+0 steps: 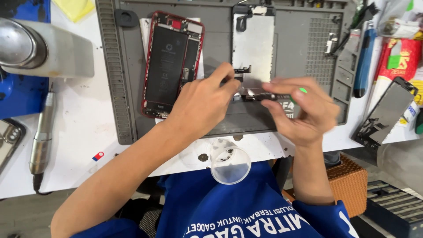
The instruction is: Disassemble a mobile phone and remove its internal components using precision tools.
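Screen panel (253,48) lengthwise away on mat (220,119), lower end under left hand (200,103) pinching there; right hand (299,110) gripping screwdriver (275,96) pointing left.

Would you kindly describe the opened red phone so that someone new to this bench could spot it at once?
Start at the grey repair mat covering the middle of the white table. On its left part, just beyond the left hand, lies the opened red phone, tilted slightly. Unlike the silvery screen panel to its right, it has a red frame and a large black battery inside.
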